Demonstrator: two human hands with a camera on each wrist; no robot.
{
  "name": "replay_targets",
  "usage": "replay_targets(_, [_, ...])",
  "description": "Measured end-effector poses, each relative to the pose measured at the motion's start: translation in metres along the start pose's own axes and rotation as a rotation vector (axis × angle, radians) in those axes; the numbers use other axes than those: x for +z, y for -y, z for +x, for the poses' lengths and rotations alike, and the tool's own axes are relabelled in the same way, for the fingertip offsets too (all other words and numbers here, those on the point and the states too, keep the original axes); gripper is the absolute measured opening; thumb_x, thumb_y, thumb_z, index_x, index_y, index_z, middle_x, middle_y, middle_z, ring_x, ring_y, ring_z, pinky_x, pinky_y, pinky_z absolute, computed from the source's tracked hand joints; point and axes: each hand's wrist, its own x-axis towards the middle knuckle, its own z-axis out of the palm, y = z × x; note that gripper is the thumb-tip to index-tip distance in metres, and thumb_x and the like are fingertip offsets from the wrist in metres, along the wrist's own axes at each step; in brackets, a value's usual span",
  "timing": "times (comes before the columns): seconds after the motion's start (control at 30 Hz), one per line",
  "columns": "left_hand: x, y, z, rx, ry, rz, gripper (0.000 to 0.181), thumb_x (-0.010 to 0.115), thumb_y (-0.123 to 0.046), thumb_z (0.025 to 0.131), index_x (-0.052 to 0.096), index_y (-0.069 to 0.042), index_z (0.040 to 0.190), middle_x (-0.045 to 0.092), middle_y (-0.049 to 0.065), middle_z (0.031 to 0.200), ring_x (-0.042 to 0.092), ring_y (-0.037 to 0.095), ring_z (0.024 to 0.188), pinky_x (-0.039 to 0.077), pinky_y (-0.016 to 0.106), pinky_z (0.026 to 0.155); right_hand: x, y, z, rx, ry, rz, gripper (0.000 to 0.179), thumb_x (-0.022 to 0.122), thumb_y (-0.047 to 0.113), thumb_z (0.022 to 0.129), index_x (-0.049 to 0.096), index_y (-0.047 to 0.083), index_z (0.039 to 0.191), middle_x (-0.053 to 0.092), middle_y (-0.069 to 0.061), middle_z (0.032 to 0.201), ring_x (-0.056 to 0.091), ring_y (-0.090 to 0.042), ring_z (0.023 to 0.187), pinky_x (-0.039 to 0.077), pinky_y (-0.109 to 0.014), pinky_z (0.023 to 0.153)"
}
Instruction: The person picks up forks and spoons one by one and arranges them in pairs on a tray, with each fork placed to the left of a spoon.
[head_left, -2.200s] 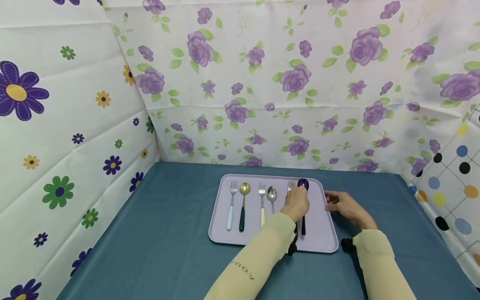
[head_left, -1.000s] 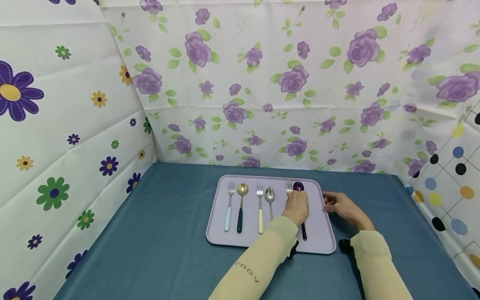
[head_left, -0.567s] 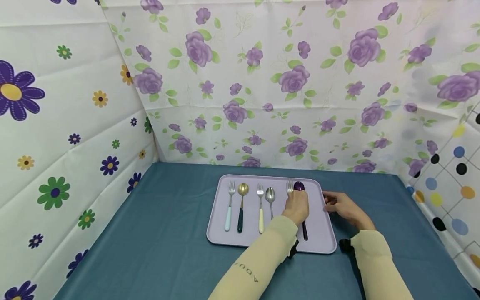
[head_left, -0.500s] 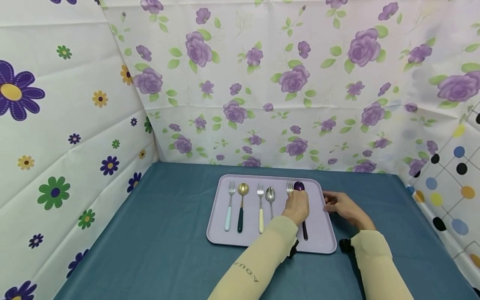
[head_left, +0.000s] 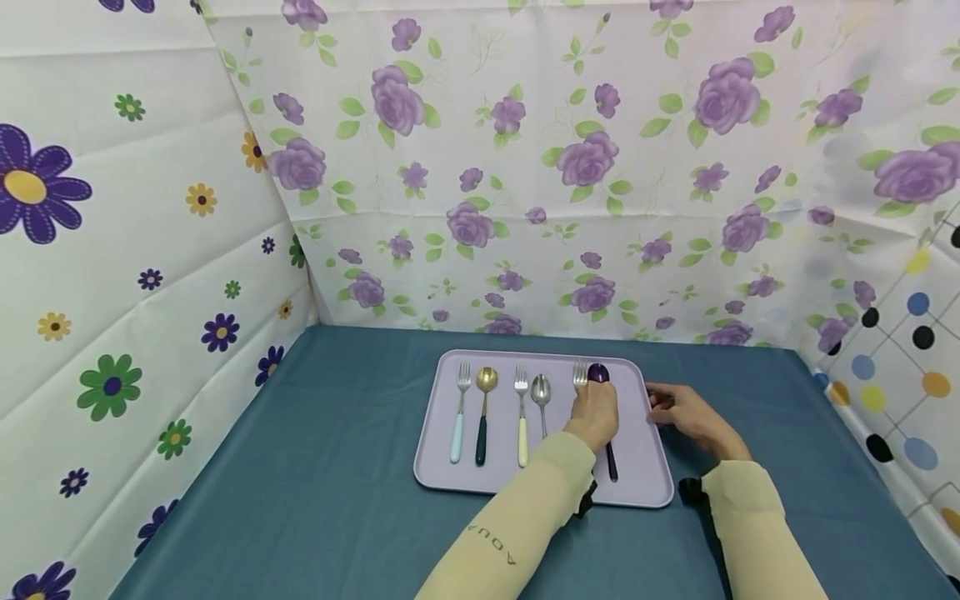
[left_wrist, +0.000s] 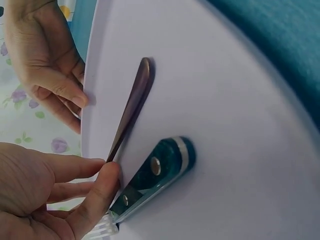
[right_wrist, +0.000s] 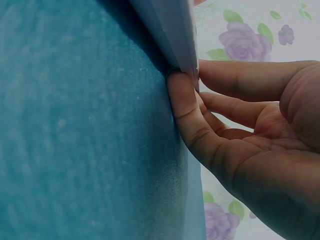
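A pale lilac tray (head_left: 641, 458) carries forks and spoons in a row. At its right end lies a dark purple spoon (head_left: 597, 372), slightly slanted. My left hand (head_left: 595, 414) pinches this spoon's handle (left_wrist: 134, 102) between thumb and fingertips, covering its middle in the head view. Close beside it on the left is a fork (head_left: 580, 372); its teal handle (left_wrist: 167, 157) shows two rivets in the left wrist view. My right hand (head_left: 696, 419) grips the tray's right edge, its thumb (right_wrist: 182, 95) on one side and forefinger on the other.
Further left on the tray lie a light-blue-handled fork (head_left: 457, 433), a gold spoon (head_left: 486, 380) with a dark green handle, a cream-handled fork (head_left: 522, 437) and a silver spoon (head_left: 541, 390). A blue-green cloth (head_left: 322, 483) covers the table. Flowered sheets (head_left: 480, 167) stand around it.
Since the oldest frame the purple spoon has shifted a little toward the front, its head leaning left to the fork and its handle end swinging right. The right hand stays at the tray edge.
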Motion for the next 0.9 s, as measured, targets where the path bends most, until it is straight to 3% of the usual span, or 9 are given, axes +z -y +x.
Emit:
replay_targets(0.2, [-0.014,0.005,-0.001,0.026,0.034,-0.029,0.009,0.067,-0.005,0.096,0.077,-0.005,0.095,0.075,0.011,0.097,0.073,0.019,0.082,0.06,0.027,0.062,-0.002,0.0,0.0,0.01,0.007,-0.004,0.068,0.065,0.0,0.098,0.032,-0.016,0.155,0.057,-0.026,0.122,0.06,-0.029,0.102,0.06,-0.038,0.086])
replay_targets(0.4, [-0.025,0.022,0.004,0.048,0.029,-0.075,0.013,0.065,-0.009,0.098,0.073,-0.006,0.088,0.073,0.008,0.092,0.07,0.02,0.079,0.057,0.031,0.062,-0.011,0.006,-0.007,-0.009,-0.016,-0.031,0.062,0.061,0.002,0.102,0.033,-0.016,0.154,0.056,-0.03,0.124,0.064,-0.031,0.101,0.061,-0.042,0.081])
replay_targets(0.6, [-0.031,0.039,0.006,0.102,0.009,-0.056,0.023,0.067,-0.021,0.101,0.072,-0.013,0.08,0.072,0.002,0.088,0.068,0.017,0.075,0.056,0.031,0.062,-0.015,0.016,-0.012,-0.075,-0.078,-0.168,0.048,0.055,0.004,0.106,0.044,-0.014,0.149,0.057,-0.03,0.125,0.066,-0.033,0.097,0.061,-0.042,0.076])
replay_targets(0.7, [-0.039,0.049,0.009,0.1,0.008,-0.137,0.019,0.065,-0.022,0.104,0.079,-0.013,0.094,0.075,0.002,0.096,0.069,0.017,0.082,0.058,0.03,0.068,-0.014,0.031,-0.007,-0.139,-0.112,-0.287,0.043,0.056,0.006,0.106,0.053,-0.011,0.145,0.06,-0.027,0.122,0.065,-0.038,0.104,0.06,-0.045,0.079])
replay_targets(0.8, [-0.051,0.062,0.015,0.106,-0.005,-0.184,0.022,0.062,-0.022,0.105,0.08,-0.01,0.111,0.077,0.005,0.109,0.071,0.02,0.098,0.059,0.032,0.083,-0.013,0.054,0.001,-0.209,-0.127,-0.383,0.039,0.057,0.008,0.106,0.058,-0.009,0.141,0.062,-0.025,0.122,0.062,-0.042,0.112,0.058,-0.051,0.085])
replay_targets(0.9, [-0.064,0.078,0.023,0.12,-0.027,-0.16,0.027,0.059,-0.024,0.107,0.077,-0.008,0.12,0.074,0.008,0.118,0.069,0.024,0.109,0.058,0.035,0.093,-0.012,0.079,0.012,-0.255,-0.118,-0.416,0.039,0.055,0.011,0.107,0.058,-0.008,0.141,0.06,-0.029,0.129,0.057,-0.047,0.119,0.053,-0.061,0.094])
